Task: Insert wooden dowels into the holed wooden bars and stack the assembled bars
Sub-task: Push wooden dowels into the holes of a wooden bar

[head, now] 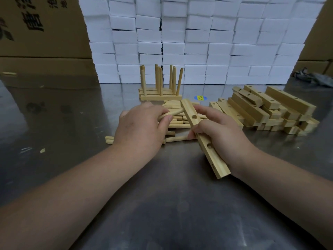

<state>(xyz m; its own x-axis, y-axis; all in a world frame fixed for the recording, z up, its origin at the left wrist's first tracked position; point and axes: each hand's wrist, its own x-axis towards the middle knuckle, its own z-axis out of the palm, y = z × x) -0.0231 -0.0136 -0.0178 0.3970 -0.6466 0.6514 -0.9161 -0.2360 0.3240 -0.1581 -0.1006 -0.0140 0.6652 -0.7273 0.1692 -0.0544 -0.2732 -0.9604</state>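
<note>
Gripped in the right hand (219, 136), fingers curled round its middle: a pale wooden bar (217, 164), square in section, slanting from beside the wrist up and away to the left, over the metal table (162, 204). Two round holes on its upper face, one just past the fingertips, one at the edge of the palm.

Pinched between thumb and curled fingers of the left hand (142, 127): a short round dowel (173, 112), lying nearly level, far end meeting the bar's left side close to the far tip. Cannot tell whether already seated in a hole there.

Under and between both hands, a heap of loose dowels (177, 124), partly hidden by the hands and the bar.

Behind, near the middle of the table, the assembled stack (160, 96): flat bars laid together, with dowels standing upright from them, some leaning a little.

To the right, a jumbled pile of holed bars (266, 110), well apart from the stack. Between them, a small blue and yellow sticker (199, 97).

Along the back, a wall of white boxes (198, 33); at the left, cardboard cartons (41, 27) with dark print.
</note>
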